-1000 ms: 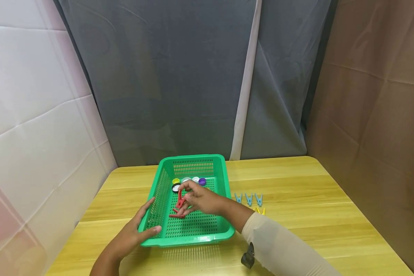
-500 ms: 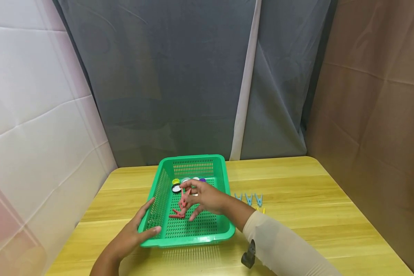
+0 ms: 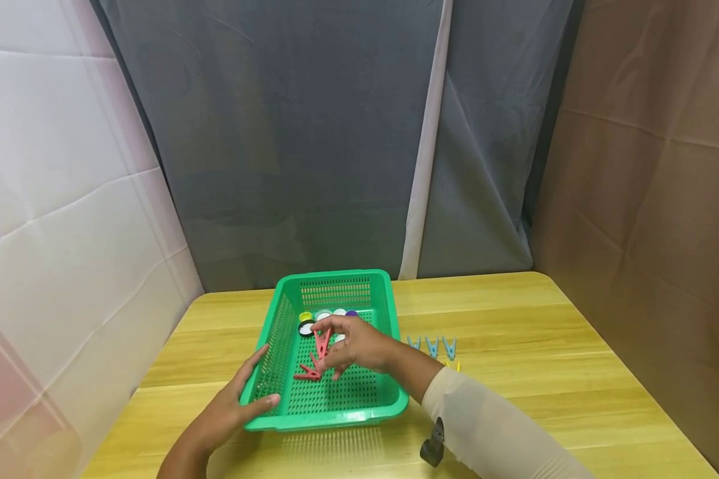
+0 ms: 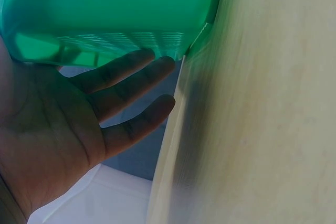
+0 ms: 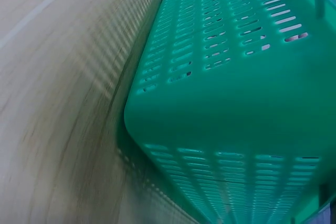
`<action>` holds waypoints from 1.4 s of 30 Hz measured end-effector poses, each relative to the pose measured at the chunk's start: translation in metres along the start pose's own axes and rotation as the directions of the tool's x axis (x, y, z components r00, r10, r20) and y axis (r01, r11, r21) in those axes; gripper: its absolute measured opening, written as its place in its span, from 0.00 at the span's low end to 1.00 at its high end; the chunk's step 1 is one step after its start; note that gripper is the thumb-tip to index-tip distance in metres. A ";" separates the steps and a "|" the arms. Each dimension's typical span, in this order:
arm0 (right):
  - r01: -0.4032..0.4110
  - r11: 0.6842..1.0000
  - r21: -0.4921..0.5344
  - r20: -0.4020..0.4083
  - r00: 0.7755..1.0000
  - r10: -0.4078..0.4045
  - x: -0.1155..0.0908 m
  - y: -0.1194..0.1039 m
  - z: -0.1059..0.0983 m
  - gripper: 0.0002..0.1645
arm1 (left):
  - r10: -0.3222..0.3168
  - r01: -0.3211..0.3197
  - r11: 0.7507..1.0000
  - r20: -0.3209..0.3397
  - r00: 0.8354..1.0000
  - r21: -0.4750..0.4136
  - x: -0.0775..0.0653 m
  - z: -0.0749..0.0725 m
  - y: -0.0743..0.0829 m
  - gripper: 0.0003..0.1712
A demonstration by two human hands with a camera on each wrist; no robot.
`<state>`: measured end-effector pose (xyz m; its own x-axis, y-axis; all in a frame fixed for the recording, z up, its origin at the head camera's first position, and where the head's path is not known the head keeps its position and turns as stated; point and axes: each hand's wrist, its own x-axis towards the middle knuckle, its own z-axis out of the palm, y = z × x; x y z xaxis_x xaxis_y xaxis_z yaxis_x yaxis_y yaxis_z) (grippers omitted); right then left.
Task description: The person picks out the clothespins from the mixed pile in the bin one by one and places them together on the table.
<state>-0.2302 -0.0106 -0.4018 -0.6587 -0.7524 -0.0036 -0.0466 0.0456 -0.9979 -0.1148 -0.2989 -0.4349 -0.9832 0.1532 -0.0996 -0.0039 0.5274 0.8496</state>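
Inside the green perforated basket, my right hand reaches over from the right. Its fingers and thumb are curled about a red clothespin, which stands with its legs spread toward the far side. Another red clothespin lies just nearer on the basket floor; a further red piece is partly hidden by the thumb. My left hand rests on the basket's near left corner, thumb over the rim. In the left wrist view its other fingers extend fairly straight beside the basket wall. The right wrist view shows only the basket's outside and table.
Several caps lie at the basket's far end: a yellow cap, a black-rimmed cap, a purple cap and white ones. Right of the basket, three blue clothespins stand in a row, with yellow clothespins partly behind the forearm.
The red clothespin at my right hand has shifted slightly right and turned, its legs now spread in view. My right fingers have drawn closer together. The left hand and basket stay put.
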 end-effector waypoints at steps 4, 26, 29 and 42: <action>0.056 0.980 -0.190 -0.007 0.998 -0.058 -0.004 -0.001 -0.003 0.38 | 0.002 -0.002 1.000 -0.005 1.000 0.006 -0.001 0.003 -0.001 0.57; 0.119 0.809 -0.576 -0.144 0.959 -0.244 -0.080 -0.017 -0.038 0.35 | -0.011 0.011 1.000 -0.007 1.000 0.007 -0.002 0.002 -0.003 0.57; 0.127 0.806 -0.578 -0.162 0.950 -0.265 -0.092 -0.013 -0.044 0.34 | -0.006 0.006 1.000 -0.005 1.000 0.004 -0.002 0.002 -0.004 0.57; 0.119 0.801 -0.587 -0.235 0.922 -0.309 -0.139 0.019 -0.074 0.34 | 0.018 -0.017 1.000 0.014 1.000 -0.004 0.000 -0.001 -0.001 0.57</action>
<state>-0.1948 0.1434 -0.4154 -0.7691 -0.5532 0.3201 -0.5563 0.3329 -0.7614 -0.1151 -0.2996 -0.4351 -0.9804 0.1742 -0.0920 0.0124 0.5209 0.8535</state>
